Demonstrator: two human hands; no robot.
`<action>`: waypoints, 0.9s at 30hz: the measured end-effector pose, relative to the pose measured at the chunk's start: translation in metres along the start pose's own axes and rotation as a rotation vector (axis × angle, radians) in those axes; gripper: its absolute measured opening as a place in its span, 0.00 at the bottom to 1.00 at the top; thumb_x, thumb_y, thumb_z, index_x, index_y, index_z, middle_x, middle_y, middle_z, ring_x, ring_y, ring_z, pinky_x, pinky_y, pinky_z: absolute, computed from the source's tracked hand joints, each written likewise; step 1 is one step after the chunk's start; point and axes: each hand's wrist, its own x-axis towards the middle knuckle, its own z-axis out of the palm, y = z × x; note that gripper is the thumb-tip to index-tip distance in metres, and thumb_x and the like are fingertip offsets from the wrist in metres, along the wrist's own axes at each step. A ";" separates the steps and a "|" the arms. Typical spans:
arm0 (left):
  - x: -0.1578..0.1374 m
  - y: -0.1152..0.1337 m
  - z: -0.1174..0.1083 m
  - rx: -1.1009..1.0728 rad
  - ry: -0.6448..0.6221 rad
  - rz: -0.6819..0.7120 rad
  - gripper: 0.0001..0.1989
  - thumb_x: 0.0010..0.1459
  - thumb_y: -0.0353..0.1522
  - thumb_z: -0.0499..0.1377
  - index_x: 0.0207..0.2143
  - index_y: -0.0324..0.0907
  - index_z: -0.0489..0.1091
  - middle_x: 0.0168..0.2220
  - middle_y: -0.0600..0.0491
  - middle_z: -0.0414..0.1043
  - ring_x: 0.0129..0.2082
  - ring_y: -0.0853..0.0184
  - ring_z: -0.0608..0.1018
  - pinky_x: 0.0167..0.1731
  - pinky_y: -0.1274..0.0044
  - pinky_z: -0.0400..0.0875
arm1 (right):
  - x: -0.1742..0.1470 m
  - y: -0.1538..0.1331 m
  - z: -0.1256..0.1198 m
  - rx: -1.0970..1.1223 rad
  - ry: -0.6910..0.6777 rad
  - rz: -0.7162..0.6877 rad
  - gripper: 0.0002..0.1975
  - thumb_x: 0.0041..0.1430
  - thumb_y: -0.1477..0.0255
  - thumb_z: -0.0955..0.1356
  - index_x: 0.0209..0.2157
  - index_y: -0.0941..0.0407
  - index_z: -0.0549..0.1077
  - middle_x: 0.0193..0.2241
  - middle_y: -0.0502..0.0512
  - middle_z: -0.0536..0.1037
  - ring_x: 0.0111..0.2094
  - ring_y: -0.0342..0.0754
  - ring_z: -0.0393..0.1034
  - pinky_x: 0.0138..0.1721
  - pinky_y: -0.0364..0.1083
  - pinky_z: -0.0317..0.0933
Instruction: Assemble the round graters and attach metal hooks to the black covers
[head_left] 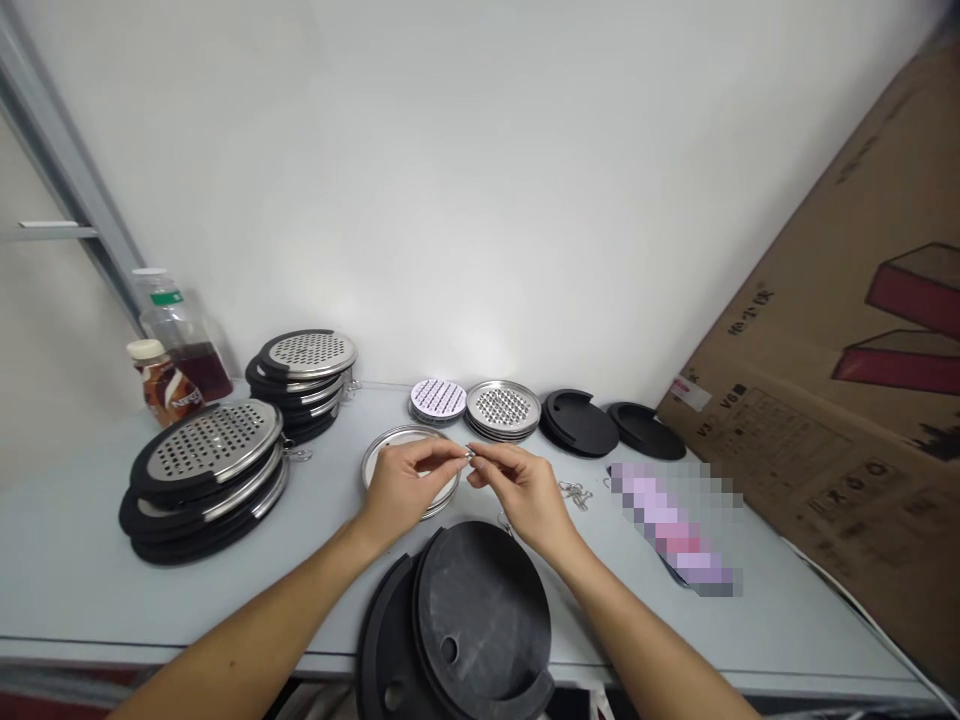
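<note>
My left hand (401, 485) and my right hand (525, 490) meet fingertip to fingertip above the table. Both are closed in a pinch on a small shiny metal piece (470, 453), mostly covered by the fingers, so its exact shape is unclear. Beneath and behind my left hand lies a round metal-rimmed disc (390, 440). A few bent wire clips (576, 495) lie to the right of my right hand. In front of me, black round covers (484, 610) with a small hole overlap at the table's near edge.
Stacked round graters with black rims (206, 450) stand at left, another stack (311, 355) behind. Along the wall sit a lilac perforated disc (438, 398), metal grater discs (502, 408) and black covers (577, 422). Bottles (184, 340) stand far left; a large carton (840, 400) leans at right.
</note>
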 end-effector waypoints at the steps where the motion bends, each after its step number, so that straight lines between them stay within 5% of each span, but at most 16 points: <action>1: -0.001 -0.001 0.000 0.077 0.016 0.057 0.05 0.57 0.32 0.64 0.35 0.41 0.79 0.35 0.51 0.82 0.35 0.64 0.81 0.40 0.75 0.76 | -0.001 0.000 0.001 -0.036 0.003 -0.041 0.13 0.59 0.65 0.69 0.43 0.57 0.79 0.37 0.59 0.82 0.31 0.49 0.78 0.36 0.48 0.72; 8: -0.008 -0.006 -0.002 0.385 0.019 0.382 0.10 0.59 0.28 0.60 0.40 0.46 0.79 0.37 0.53 0.82 0.36 0.63 0.83 0.41 0.73 0.76 | -0.010 0.007 0.011 -0.388 0.136 -0.371 0.14 0.65 0.73 0.63 0.47 0.53 0.77 0.37 0.58 0.80 0.38 0.51 0.76 0.43 0.49 0.69; 13: -0.012 -0.003 0.007 0.347 -0.050 0.313 0.10 0.58 0.28 0.59 0.39 0.47 0.80 0.38 0.53 0.82 0.37 0.63 0.83 0.42 0.74 0.77 | 0.005 0.011 0.005 -0.378 0.207 -0.318 0.13 0.64 0.72 0.64 0.44 0.52 0.79 0.37 0.58 0.81 0.35 0.50 0.77 0.41 0.49 0.70; 18: 0.014 -0.004 0.017 0.226 -0.181 -0.033 0.09 0.54 0.33 0.62 0.38 0.44 0.79 0.32 0.53 0.82 0.32 0.62 0.82 0.35 0.74 0.77 | 0.034 0.009 -0.067 -0.221 0.395 -0.030 0.14 0.57 0.66 0.69 0.44 0.56 0.78 0.33 0.57 0.82 0.33 0.51 0.79 0.37 0.47 0.72; 23: 0.044 -0.005 0.069 0.262 -0.585 -0.008 0.10 0.53 0.29 0.58 0.34 0.42 0.80 0.31 0.50 0.81 0.31 0.61 0.81 0.32 0.75 0.72 | 0.031 0.017 -0.164 -0.351 0.492 0.171 0.14 0.51 0.66 0.69 0.34 0.62 0.80 0.27 0.59 0.81 0.26 0.49 0.75 0.31 0.47 0.71; 27: 0.054 -0.008 0.120 0.258 -0.677 -0.006 0.10 0.48 0.27 0.59 0.31 0.43 0.80 0.23 0.52 0.79 0.23 0.65 0.78 0.22 0.79 0.67 | 0.018 0.023 -0.196 -0.430 0.341 0.273 0.12 0.48 0.70 0.69 0.33 0.62 0.81 0.24 0.57 0.80 0.23 0.45 0.71 0.23 0.42 0.65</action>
